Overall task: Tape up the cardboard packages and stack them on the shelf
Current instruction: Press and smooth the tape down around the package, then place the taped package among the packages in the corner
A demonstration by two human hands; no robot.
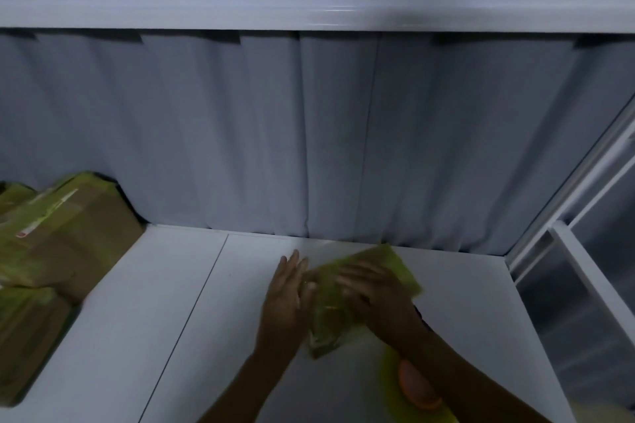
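right hand looks wrapped over package (blurry), left hand flat alongside; seat it square, right of stack.

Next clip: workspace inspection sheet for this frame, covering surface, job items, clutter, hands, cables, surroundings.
Surface: white shelf board, seam running front to back.
Job's things: green-taped package on the board between both hands; stacked taped cardboard packages at left.
Clutter: blurred yellow and orange object under the right forearm.
Hands: left hand flat against the package's left side; right hand laid on top, grip blurred.
Cables: nothing seen.
Surroundings: grey curtain behind; white upper shelf; metal frame at right.
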